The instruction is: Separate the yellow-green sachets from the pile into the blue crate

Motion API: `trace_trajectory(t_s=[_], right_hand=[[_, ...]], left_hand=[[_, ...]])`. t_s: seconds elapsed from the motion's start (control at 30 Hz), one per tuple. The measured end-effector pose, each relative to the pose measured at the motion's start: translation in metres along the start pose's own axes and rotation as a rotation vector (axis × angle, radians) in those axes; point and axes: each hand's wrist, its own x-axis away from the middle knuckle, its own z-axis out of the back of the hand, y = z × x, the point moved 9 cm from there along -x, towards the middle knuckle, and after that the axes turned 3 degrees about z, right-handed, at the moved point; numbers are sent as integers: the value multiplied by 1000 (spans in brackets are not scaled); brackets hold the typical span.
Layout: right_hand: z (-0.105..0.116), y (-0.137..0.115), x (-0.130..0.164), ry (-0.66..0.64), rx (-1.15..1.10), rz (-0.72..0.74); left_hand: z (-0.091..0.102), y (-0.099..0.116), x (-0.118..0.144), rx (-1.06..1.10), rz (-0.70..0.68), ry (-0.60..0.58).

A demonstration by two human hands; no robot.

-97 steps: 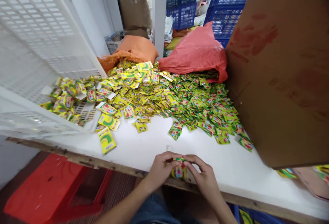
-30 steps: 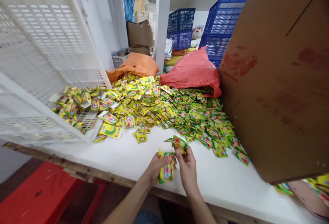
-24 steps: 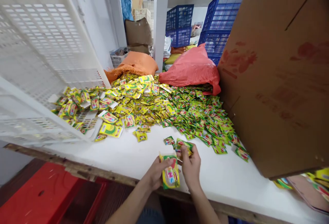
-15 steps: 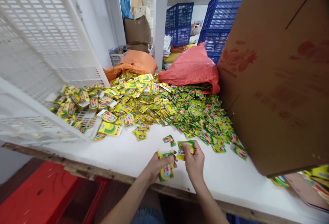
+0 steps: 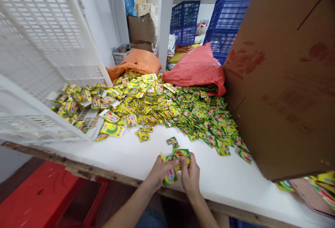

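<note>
My left hand (image 5: 160, 172) grips a yellow pouch (image 5: 170, 176) with a red and green print, held upright at the white table's (image 5: 125, 154) near edge. Against it, my right hand (image 5: 190, 175) pinches a few small green sachets (image 5: 181, 153) at the pouch's top. One loose green sachet (image 5: 172, 141) lies just beyond my fingers. A wide heap of green sachets (image 5: 209, 116) and yellow sachets (image 5: 141, 99) covers the table behind.
A tipped white plastic crate (image 5: 39, 64) spills sachets at the left. A large cardboard box (image 5: 282, 81) stands at the right. Red (image 5: 196, 67) and orange (image 5: 138, 60) sacks lie behind the heap, blue crates (image 5: 225, 22) beyond. A red stool (image 5: 47, 200) sits below left.
My right hand picked up small green sachets from the table and has brought them against the top of the yellow pouch in my left hand. One sachet stays on the table.
</note>
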Motion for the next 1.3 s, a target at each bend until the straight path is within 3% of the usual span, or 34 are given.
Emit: trace_trajectory(t_s=[0.1,0.23,0.33,0.47,0.57,0.7,0.9,1.0,1.1,1.3], right_hand=[[18,5,-7,82,20,-42],[30,-10,-23,149,-34,17],[16,-31,-32,28,120,201],[-5,-57,-26,-127,427,584],[-18,-62,-19,-280,575,715],[-30,-56,-22,-369,759,682],[-39,-46,-26,-282,891,653],[-45,-46,-16,-414,778,645],[-39,-51,-8,-519,580,600],[-14,-41,-3,-413,461,498]], left_hand=[[-10,-9,5,-82,101,-169],[-13,-17,4,-226,153,-278],[-13,-17,0,-319,144,-308],[-9,-13,-6,-353,109,-306],[-5,-13,-9,-341,72,-301],[-2,-26,-10,-302,93,-291],[2,-31,-13,-320,78,-242],[0,-15,-13,-451,-46,-238],[-4,-4,-11,-414,-108,-264],[-4,-9,-12,-295,-39,-260]])
